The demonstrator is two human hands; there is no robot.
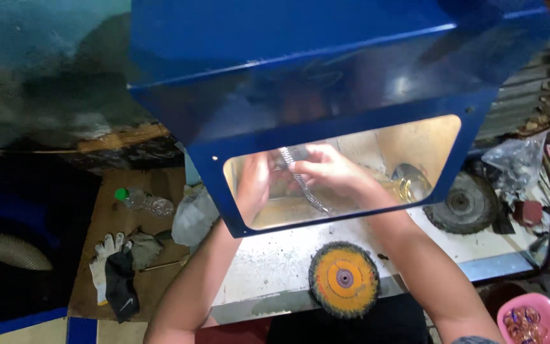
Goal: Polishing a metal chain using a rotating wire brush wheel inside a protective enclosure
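Behind the clear window of the blue hood [326,70] I see both of my hands working together. My left hand [254,185] is blurred, its fingers curled toward the near end of a thin silvery metal band [300,181]; I cannot tell how firmly it grips, but it seems closed on the band. My right hand [329,169] is closed around the band's upper part, with fingers pinched on it just inside the hood's window. The band runs slantwise from the upper part of the window down toward its lower edge, between the two hands.

Below the hood, on the pale speckled tabletop [275,267], lies a round wire brush wheel [344,279] with an orange centre, close to the tabletop's front edge. To the right of the hood sits a darker, worn wheel [463,204], and beyond it a crumpled grey plastic bag [517,162]. Further down from the hood, at the lower right, a pink bowl [536,322] holds small shiny rings.

Left of the hood, on a brown board [122,223] on the floor, lie a clear plastic bottle [144,202] with a green cap, a white work glove [104,255] and a black cloth [122,283].
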